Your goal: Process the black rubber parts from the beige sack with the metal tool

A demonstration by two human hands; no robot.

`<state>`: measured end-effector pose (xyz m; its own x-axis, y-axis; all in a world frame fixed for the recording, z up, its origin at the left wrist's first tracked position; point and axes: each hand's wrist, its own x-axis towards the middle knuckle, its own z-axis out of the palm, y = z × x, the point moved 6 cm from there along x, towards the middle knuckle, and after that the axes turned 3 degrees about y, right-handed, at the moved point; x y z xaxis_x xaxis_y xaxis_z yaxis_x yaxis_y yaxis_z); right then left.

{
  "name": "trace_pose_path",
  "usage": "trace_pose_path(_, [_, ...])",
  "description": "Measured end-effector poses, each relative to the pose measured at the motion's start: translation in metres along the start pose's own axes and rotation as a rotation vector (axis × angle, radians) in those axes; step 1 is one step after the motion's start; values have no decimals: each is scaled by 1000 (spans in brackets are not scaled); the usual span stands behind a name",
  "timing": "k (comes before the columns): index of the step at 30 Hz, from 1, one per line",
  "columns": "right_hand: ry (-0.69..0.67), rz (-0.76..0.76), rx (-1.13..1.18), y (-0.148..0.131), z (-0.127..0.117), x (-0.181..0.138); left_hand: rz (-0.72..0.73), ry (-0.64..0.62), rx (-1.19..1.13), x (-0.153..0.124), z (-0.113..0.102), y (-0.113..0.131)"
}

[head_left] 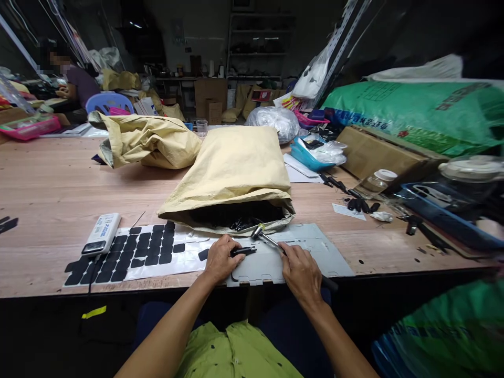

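My right hand [301, 270] is wrapped round the handle of a small hammer [270, 240], its metal head raised near the mouth of the tan sack. With closed fingers, my left hand [222, 258] grips a slim black part [244, 251] above the grey board [315, 252]. What exactly the part is, I cannot make out. Just beyond, the tan sack [244, 157] lies on its side, its opening towards me, with a dark mass of black pieces [240, 216] inside. To the left is a white sheet [189, 257] with rows of black rounded-square stickers [151, 247].
A white power bank [101, 233] with a cable rests on the sheet. Another tan sack [153, 142] lies behind. At right are loose black parts [356, 203], a lidded jar [380, 181], a cardboard box [386, 152] and a blue tray [444, 210]. A person [76, 84] sits far left.
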<state>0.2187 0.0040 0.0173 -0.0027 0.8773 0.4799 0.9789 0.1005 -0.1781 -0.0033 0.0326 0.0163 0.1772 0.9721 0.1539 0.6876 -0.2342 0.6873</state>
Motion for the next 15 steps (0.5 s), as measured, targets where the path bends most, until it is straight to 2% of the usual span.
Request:
trace_pose_path(3, [95, -22, -55, 4, 8, -1, 47, 28, -15, -4, -3, 4])
trace_pose_path(6, [137, -2, -54, 5, 10, -3, 220, 19, -112, -27, -5, 24])
trace_pose_path(8, [135, 9, -61, 4, 9, -3, 384, -112, -200, -56, 2, 41])
trace_pose_path(10, [132, 20, -66, 4, 8, -2, 469, -303, -259, -88, 16, 49])
trace_pose_path(11, [133, 26, -67, 3, 7, -1, 444, -388, -276, -102, 24, 44])
trace_pose_path(12, [135, 30, -66, 3, 7, -1, 357, -449, -283, -112, 33, 33])
trace_pose_path(13, [137, 32, -65, 3, 6, -1, 208, -482, -274, -118, 43, 15])
trace_pose_path(15, [140, 33, -65, 2, 6, -1, -185, -488, -209, -127, 60, -34])
